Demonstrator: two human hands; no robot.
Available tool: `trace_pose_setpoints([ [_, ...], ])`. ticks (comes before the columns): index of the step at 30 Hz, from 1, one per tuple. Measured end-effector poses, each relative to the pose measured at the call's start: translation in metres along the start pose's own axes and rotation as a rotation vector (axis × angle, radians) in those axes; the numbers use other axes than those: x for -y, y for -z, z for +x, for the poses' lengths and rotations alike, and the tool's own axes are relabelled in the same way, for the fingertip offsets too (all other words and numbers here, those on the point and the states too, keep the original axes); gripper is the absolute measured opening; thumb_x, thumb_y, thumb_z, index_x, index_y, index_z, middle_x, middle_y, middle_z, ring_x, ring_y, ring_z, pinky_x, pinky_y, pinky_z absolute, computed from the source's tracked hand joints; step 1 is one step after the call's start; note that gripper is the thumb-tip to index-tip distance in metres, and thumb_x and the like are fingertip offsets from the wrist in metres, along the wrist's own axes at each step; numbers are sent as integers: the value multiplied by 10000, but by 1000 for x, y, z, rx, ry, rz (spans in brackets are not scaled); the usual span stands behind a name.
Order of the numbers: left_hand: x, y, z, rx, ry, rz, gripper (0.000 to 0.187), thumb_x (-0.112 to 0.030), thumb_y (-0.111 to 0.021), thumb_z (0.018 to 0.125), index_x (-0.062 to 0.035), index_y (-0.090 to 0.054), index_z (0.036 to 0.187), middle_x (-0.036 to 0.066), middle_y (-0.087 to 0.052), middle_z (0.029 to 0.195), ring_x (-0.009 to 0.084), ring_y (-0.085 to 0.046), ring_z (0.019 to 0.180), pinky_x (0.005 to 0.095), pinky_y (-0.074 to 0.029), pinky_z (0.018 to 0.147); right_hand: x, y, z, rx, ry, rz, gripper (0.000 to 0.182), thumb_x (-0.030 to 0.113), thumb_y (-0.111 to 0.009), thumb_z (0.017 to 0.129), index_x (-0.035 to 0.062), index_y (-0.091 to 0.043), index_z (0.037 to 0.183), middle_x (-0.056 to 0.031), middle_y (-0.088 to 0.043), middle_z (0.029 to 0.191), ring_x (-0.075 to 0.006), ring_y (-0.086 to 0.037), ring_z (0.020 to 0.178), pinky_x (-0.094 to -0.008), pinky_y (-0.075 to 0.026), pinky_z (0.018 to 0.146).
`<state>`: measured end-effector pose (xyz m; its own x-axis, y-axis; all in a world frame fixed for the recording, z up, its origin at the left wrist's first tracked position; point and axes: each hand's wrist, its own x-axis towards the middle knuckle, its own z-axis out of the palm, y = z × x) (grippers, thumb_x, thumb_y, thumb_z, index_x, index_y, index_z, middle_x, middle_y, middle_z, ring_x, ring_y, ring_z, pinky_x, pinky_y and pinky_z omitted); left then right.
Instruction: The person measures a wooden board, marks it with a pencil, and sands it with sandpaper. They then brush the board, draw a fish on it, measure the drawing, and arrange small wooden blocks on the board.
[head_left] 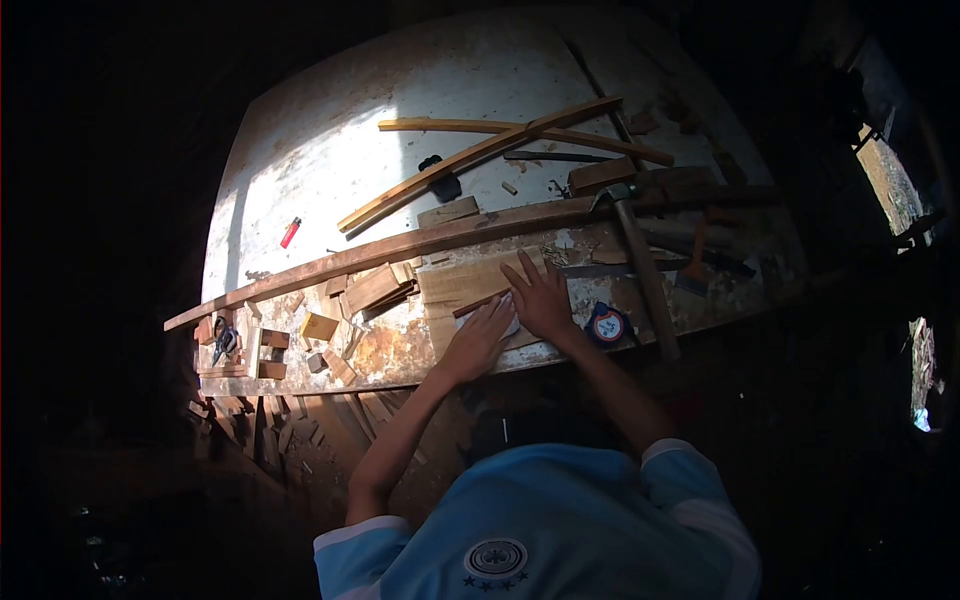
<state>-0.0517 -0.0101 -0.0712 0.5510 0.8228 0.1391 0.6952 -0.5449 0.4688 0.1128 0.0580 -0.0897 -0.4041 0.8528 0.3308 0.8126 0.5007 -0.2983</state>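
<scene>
My left hand [480, 335] lies near the front edge of the workbench, its fingers stretched out over a small white sheet [512, 326], which may be paper. A thin reddish-brown wooden strip [474, 306] pokes out beside its fingertips. My right hand [541, 300] is spread flat just to the right, fingers apart, over a pale wooden board [455, 282]. Both hands touch or almost touch each other. What lies beneath the palms is hidden. A blue tape measure [606, 325] sits right of my right hand, and beyond it lies a hammer [643, 265] with a wooden handle.
A long wooden beam [400, 247] crosses the workbench [310, 160]. Behind it lie crossed wooden strips [480, 162], a black object [441, 181] and a red lighter [291, 232]. Wood offcuts [372, 288] and scissors [224, 340] are at left. An orange-handled tool [697, 255] lies right.
</scene>
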Motion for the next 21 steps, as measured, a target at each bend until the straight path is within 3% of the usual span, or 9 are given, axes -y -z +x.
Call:
trace_pose_setpoints([
  [3, 27, 16, 4, -23, 92, 10, 469, -167, -467, 892, 15, -366, 1313, 215, -315, 1390, 367, -274, 1297, 437, -251, 1051, 0, 1, 2, -5, -3, 10, 450, 242, -530, 839, 225, -468, 1284, -96, -360, 1381, -419, -359, 1167, -501, -313, 958],
  [4, 41, 18, 12, -141, 134, 100, 480, -174, -471, 892, 12, -358, 1320, 211, -314, 1392, 363, -292, 1290, 432, -249, 1054, 1, 2, 2, 3, -8, 18, 449, 245, -531, 839, 226, -470, 1283, -95, -359, 1382, -419, -357, 1169, -502, -313, 959],
  [8, 8, 5, 6, -3, -15, 63, 459, -176, -477, 889, 13, -392, 1298, 194, -367, 1367, 336, -319, 1282, 417, -251, 1054, -3, -4, -1, -1, -3, 19, 453, 239, -507, 852, 242, -448, 1301, -86, -345, 1395, -423, -357, 1170, -510, -306, 950],
  [12, 50, 24, 22, -264, 231, 212, 455, -201, -478, 897, -1, -404, 1299, 161, -389, 1359, 323, -321, 1286, 409, -255, 1055, 6, 2, -4, 37, -32, 36, 444, 229, -518, 845, 222, -466, 1286, -96, -345, 1387, -425, -360, 1161, -504, -319, 944],
  [15, 14, 4, 10, -15, 15, 71, 420, -181, -458, 905, -2, -427, 1283, 157, -392, 1361, 334, -319, 1284, 414, -259, 1043, 0, 3, 0, -7, 5, 28, 445, 209, -514, 840, 214, -466, 1283, -95, -347, 1384, -421, -364, 1154, -499, -319, 941],
  [16, 19, 16, 7, 49, 27, -39, 431, -173, -464, 896, 4, -413, 1286, 192, -390, 1350, 380, -314, 1273, 444, -245, 1045, 1, 3, 0, -3, 1, 31, 446, 204, -512, 840, 211, -464, 1283, -96, -350, 1382, -422, -365, 1152, -500, -320, 940],
  [17, 30, 22, 8, -47, 104, 29, 435, -179, -467, 896, -8, -412, 1292, 183, -388, 1354, 369, -317, 1276, 440, -249, 1047, 1, 3, 0, 4, -8, 37, 446, 199, -511, 840, 209, -463, 1284, -96, -352, 1380, -422, -367, 1149, -501, -320, 939],
  [19, 48, 26, 18, -238, 255, 153, 443, -191, -475, 895, -32, -409, 1304, 166, -385, 1361, 349, -324, 1280, 433, -257, 1050, 2, 1, -1, 17, -31, 37, 470, 180, -509, 831, 131, -440, 1294, -118, -349, 1380, -400, -374, 1159, -490, -323, 942],
  [21, 30, 10, 20, -139, 153, 126, 430, -184, -466, 897, -32, -416, 1297, 170, -381, 1363, 346, -319, 1284, 439, -260, 1046, 1, 4, 1, 8, -38, 23, 500, 143, -504, 816, 62, -414, 1302, -155, -340, 1378, -397, -404, 1144, -473, -343, 934],
])
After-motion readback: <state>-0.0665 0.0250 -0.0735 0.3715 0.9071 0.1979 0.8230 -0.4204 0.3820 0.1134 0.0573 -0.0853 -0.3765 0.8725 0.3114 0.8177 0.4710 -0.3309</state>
